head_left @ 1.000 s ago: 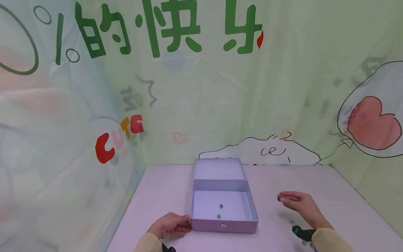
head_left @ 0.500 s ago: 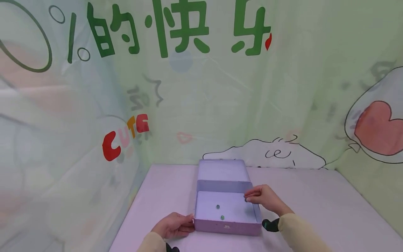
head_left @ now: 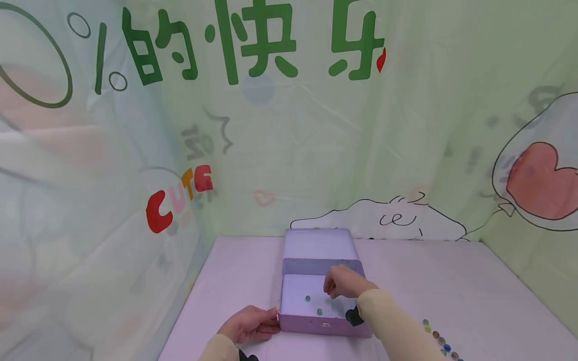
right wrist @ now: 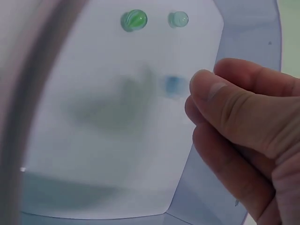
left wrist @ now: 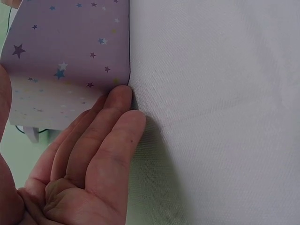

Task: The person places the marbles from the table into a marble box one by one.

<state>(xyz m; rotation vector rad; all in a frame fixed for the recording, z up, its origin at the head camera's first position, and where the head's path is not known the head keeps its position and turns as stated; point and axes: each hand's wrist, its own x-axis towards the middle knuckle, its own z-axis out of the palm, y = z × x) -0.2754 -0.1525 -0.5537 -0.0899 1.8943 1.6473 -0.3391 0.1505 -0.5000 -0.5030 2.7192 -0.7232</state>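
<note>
My left hand (head_left: 250,323) rests against the left front corner of an open lilac box (head_left: 300,324), its fingers fairly straight. In the left wrist view, the fingertips (left wrist: 123,97) touch the star-printed box wall low by the table. My right hand (head_left: 345,282) is over the box's inside, thumb and fingers loosely bent together. A blurred blue marble (right wrist: 173,86) appears just off its fingertips in the right wrist view, apart from them. On the box floor lie a green-swirled marble (right wrist: 136,20) and a pale clear green marble (right wrist: 180,19).
Several glass marbles (head_left: 441,341) lie in a slanting row on the table to the right of the box. The box lid (head_left: 318,243) is folded back behind it. A printed curtain (head_left: 307,150) encloses the table (head_left: 406,265) at the back and sides.
My right hand has moved left from over the table into the space above the box. A blue marble has left its fingers. My left hand keeps its place at the box.
</note>
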